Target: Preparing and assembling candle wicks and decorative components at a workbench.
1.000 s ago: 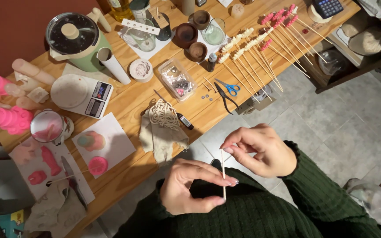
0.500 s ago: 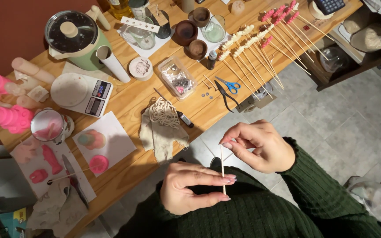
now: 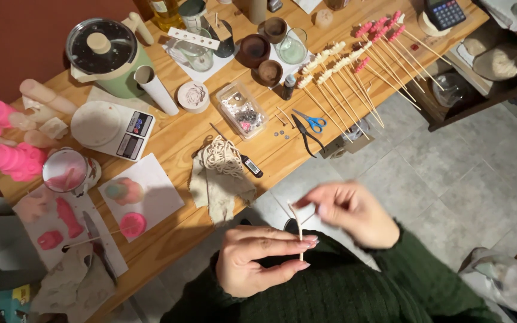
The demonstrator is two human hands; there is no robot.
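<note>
My left hand [image 3: 257, 258] pinches a thin pale wick-like stick [image 3: 296, 222] between thumb and fingertips, holding it nearly upright over my lap. My right hand [image 3: 351, 212] is blurred just right of the stick's top end, fingers partly curled; whether it touches the stick I cannot tell. Both sleeves are dark green ribbed knit. On the wooden table [image 3: 282, 152] ahead lie a coil of white wick cord [image 3: 222, 155] on a beige cloth [image 3: 219, 185], and blue-handled scissors [image 3: 312, 121] beside black pliers [image 3: 306, 136].
A row of skewers with pink and white tips [image 3: 354, 66] lies at the back right. A digital scale [image 3: 112, 127], a green lidded pot [image 3: 109, 57], pink moulded candles [image 3: 4, 152], a clear plastic box [image 3: 240, 110] and brown bowls [image 3: 252, 49] crowd the table. Grey floor tiles [image 3: 450, 167] lie to the right.
My right hand has shifted a little down and is now motion-blurred near the stick's top. The stick sits slightly tilted in my left hand, which has hardly moved.
</note>
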